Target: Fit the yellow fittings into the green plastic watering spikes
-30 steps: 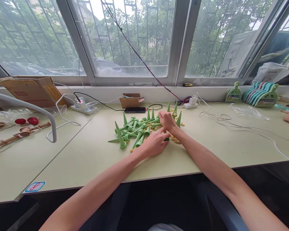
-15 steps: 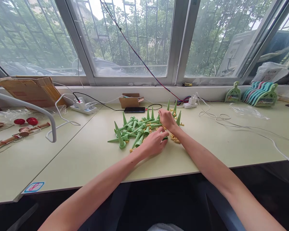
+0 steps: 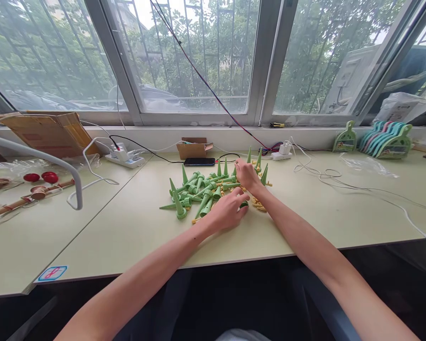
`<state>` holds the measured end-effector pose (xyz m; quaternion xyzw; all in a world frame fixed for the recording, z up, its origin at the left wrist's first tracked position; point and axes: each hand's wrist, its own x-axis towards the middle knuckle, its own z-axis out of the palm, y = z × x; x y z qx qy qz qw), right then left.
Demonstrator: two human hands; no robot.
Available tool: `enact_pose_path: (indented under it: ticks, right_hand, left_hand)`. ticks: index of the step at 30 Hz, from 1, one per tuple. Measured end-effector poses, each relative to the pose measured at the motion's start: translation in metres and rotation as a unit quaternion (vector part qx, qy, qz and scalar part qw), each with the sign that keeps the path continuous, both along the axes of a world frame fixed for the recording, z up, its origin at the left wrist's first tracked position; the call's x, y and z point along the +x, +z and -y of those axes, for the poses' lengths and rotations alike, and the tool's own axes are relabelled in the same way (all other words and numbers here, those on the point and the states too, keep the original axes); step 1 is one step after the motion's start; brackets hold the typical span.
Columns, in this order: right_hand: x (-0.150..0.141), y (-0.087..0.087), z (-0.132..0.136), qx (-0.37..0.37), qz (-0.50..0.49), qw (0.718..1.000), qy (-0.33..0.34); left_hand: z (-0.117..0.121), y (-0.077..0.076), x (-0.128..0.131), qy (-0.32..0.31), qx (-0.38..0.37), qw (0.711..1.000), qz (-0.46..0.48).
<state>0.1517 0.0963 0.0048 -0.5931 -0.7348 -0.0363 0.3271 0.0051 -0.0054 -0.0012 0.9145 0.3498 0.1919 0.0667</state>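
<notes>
Several green plastic plant watering spikes (image 3: 208, 192) lie heaped at the middle of the table, with a few standing on their wide ends, points up. Small yellow valve pieces (image 3: 259, 205) are scattered among them and beside my right wrist. My left hand (image 3: 229, 209) rests at the near side of the heap, fingers curled round a green spike (image 3: 244, 204) whose dark open end shows under them. Just beyond it, my right hand (image 3: 247, 174) is closed, knuckles up, between standing spikes. Whatever its fingertips pinch is hidden.
Behind the heap lie a black phone (image 3: 199, 162) and a small cardboard box (image 3: 193, 148). Power strips (image 3: 126, 160) and cables run along the back. Wooden toys with red balls (image 3: 49, 177) lie left, near a grey curved tube (image 3: 76, 180). Green dustpans (image 3: 392, 140) stand back right.
Another person's hand at the right edge has gone out of view. My two hands have stayed almost in place over the heap, with only a slight shift of the camera.
</notes>
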Motion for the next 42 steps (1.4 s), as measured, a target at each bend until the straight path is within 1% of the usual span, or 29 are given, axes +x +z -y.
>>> enact_pose_path:
  ticks: [7, 14, 18, 20, 22, 24, 27, 30, 34, 37, 42]
  right_hand:
    - [0.0, -0.004, -0.005, 0.008, -0.009, 1.0, 0.005]
    - [-0.001, -0.003, -0.004, 0.016, -0.043, 0.999, 0.025]
    - [-0.002, -0.002, -0.002, 0.014, -0.053, 0.998, 0.028]
    - [-0.002, -0.001, 0.0, 0.01, -0.055, 0.998, 0.023]
    - [-0.003, -0.001, 0.0, 0.002, -0.058, 0.998, 0.022]
    - [-0.003, -0.001, 0.001, -0.003, -0.061, 0.998, 0.024]
    - [-0.003, -0.001, 0.0, 0.001, -0.067, 0.997, 0.035]
    - [-0.002, -0.001, 0.001, 0.012, -0.075, 0.996, 0.046]
    - [-0.002, 0.001, 0.007, 0.024, -0.084, 0.994, 0.064]
    - [-0.004, 0.003, 0.015, 0.026, -0.08, 0.993, 0.088]
    - [-0.009, 0.002, 0.026, 0.022, -0.051, 0.991, 0.126]
  left_hand:
    - [0.0, -0.001, 0.0, 0.0, -0.005, 1.0, 0.006]
    - [0.0, -0.002, -0.002, 0.003, -0.012, 1.0, 0.018]
    - [-0.002, -0.002, -0.003, 0.001, 0.001, 0.999, 0.044]
    - [-0.005, 0.0, -0.004, 0.012, 0.011, 0.998, 0.068]
    - [-0.008, 0.003, -0.005, 0.041, 0.021, 0.994, 0.094]
    - [-0.011, 0.008, -0.007, 0.099, 0.041, 0.988, 0.112]
    - [-0.014, 0.016, -0.013, 0.185, 0.07, 0.974, 0.113]
    - [-0.019, 0.022, -0.02, 0.268, 0.098, 0.956, 0.067]
    - [-0.029, 0.022, -0.029, 0.368, 0.079, 0.926, -0.025]
    - [-0.036, 0.018, -0.034, 0.402, 0.042, 0.911, -0.076]
    - [-0.042, 0.013, -0.036, 0.398, 0.026, 0.911, -0.107]
